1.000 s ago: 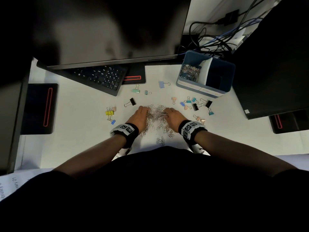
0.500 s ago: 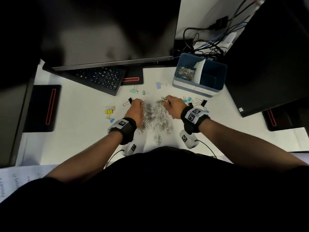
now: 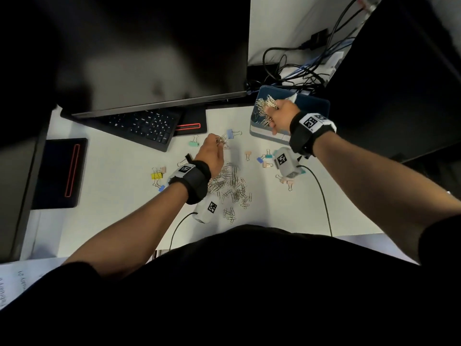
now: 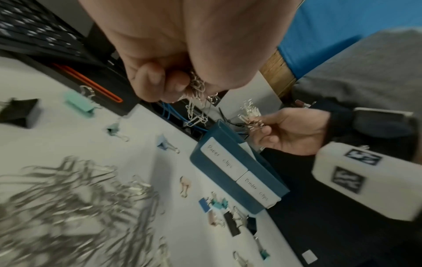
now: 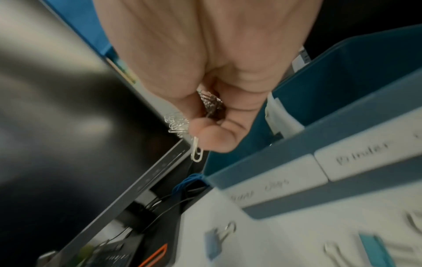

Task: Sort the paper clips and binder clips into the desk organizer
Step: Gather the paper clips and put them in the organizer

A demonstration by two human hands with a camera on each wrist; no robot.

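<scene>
My right hand (image 3: pixel 279 113) grips a bunch of silver paper clips (image 3: pixel 265 106) above the left compartment of the blue desk organizer (image 3: pixel 321 106); the same handful (image 5: pixel 180 124) shows in the right wrist view beside the compartment labelled for paper clips. My left hand (image 3: pixel 212 151) is raised over the desk, its fingers curled round a smaller bunch of paper clips (image 4: pixel 196 90). A loose pile of paper clips (image 3: pixel 232 186) lies on the white desk behind it. Coloured binder clips lie scattered, among them a light blue one (image 3: pixel 230 133), a mint one (image 3: pixel 193 143) and a yellow one (image 3: pixel 156 175).
A black keyboard (image 3: pixel 139 126) lies under the monitor (image 3: pixel 149 53) at the back left. Cables (image 3: pixel 299 71) tangle behind the organizer. A dark pad with a red outline (image 3: pixel 59 171) sits on the left. A black computer case (image 3: pixel 399 71) stands on the right.
Both hands lifted off the pile with paper clips. The right hand travelled up and right to the organizer; the left rose forward over the desk.
</scene>
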